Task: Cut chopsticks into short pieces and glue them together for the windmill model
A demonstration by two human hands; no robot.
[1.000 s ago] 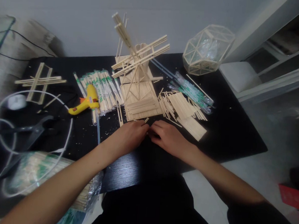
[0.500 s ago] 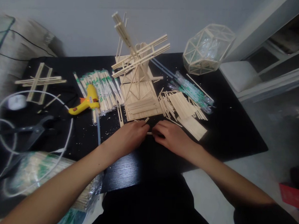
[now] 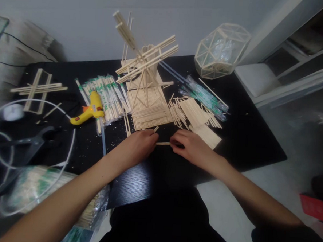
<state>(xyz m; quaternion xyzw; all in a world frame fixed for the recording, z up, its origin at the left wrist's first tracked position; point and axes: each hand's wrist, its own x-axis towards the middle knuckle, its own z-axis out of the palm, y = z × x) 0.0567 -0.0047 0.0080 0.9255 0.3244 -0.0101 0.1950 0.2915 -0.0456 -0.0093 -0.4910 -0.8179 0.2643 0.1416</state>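
Note:
A short pale wooden stick (image 3: 163, 143) lies level between my two hands, just above or on the black tabletop. My left hand (image 3: 145, 142) is closed around its left end, and another stick tip pokes up by the fingers. At the right end, the fingertips of my right hand (image 3: 183, 142) pinch the stick. Right behind my hands stands a windmill-like stick model (image 3: 145, 69) with crossed blades, on a flat stick base (image 3: 166, 115). Loose short sticks (image 3: 176, 112) and flat stick panels (image 3: 208, 135) lie beyond my right hand.
To the left, a yellow glue gun (image 3: 92, 111) rests by wrapped chopsticks (image 3: 108, 96). Pliers (image 3: 37, 142), a white cable (image 3: 74, 145) and a stick frame (image 3: 40, 88) lie further left. A faceted stick-and-clear-panel container (image 3: 219, 53) stands at the back right, near wrapped packets (image 3: 203, 100).
My hands have drawn slightly apart, so more of the stick shows between them. The whole view has shifted a little, moving the table's things slightly left.

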